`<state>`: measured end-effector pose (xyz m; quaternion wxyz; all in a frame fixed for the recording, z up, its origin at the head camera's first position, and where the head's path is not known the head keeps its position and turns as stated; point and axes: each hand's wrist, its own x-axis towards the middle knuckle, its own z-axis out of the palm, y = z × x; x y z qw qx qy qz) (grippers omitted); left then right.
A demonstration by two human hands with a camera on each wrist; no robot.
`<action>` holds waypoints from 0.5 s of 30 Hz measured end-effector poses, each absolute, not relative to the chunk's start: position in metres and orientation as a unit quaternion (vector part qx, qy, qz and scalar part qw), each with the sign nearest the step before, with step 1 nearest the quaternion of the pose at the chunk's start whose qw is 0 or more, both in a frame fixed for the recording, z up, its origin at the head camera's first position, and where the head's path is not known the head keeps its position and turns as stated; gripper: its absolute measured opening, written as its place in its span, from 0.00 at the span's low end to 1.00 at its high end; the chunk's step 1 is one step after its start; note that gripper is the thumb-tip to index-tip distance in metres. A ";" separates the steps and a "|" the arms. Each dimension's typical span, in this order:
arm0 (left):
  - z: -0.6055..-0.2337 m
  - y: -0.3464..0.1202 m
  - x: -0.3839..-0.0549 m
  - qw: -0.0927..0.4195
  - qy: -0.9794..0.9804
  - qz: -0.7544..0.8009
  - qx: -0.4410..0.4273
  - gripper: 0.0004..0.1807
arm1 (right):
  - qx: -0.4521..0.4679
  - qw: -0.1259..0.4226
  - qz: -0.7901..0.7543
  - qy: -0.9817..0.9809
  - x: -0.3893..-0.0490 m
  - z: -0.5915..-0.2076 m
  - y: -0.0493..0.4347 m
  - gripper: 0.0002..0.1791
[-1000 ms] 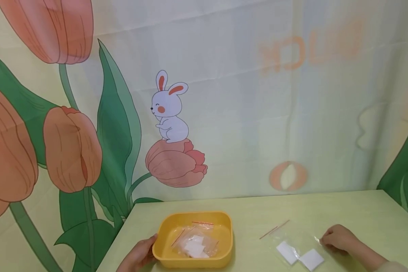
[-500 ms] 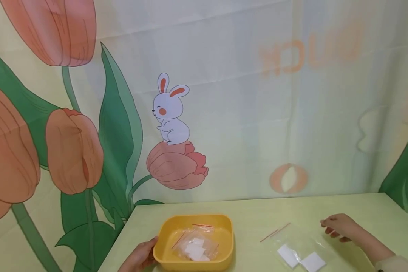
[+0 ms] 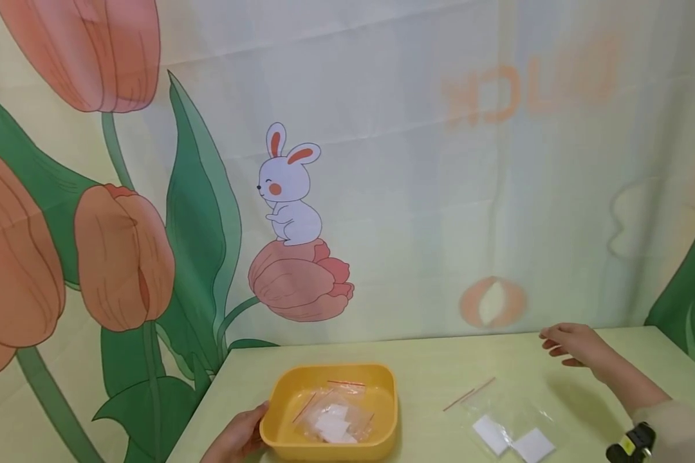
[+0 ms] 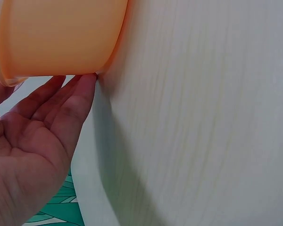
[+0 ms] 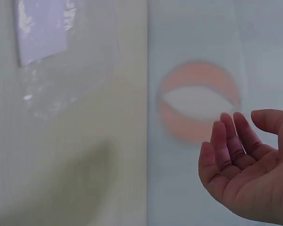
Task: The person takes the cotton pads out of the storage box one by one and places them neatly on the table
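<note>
Near the tabletop's [image 3: 423,386] left edge, the left hand [image 3: 236,434] lays extended fingers against a yellow tray [image 3: 331,453], while the right hand [image 3: 576,346] hovers, thumb and fingers apart, beyond clear bags [image 3: 491,433] toward the far right corner.

Tulip-print cloth [image 3: 394,225] behind pale green table [image 3: 431,363].

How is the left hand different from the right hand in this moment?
Contact: the left hand touches the outer side of the yellow tray, while the right hand touches nothing.
Position: the left hand is low, close beside the tray; the right hand hovers above the table, apart from its surface.
Shared: both hands are bare, and each wrist view shows the palm side.
</note>
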<state>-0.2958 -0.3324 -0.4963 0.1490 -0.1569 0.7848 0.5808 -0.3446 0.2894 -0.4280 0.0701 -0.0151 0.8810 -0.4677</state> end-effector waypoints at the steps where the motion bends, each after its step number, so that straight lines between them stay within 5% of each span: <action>1: -0.497 -0.333 -0.296 0.149 0.785 0.581 -0.157 0.31 | -0.015 0.067 -0.476 0.877 -0.345 -0.424 0.287 0.30; 15: -0.497 -0.331 -0.296 0.153 0.784 0.581 -0.156 0.30 | -0.052 0.113 -0.566 0.815 -0.363 -0.393 0.232 0.24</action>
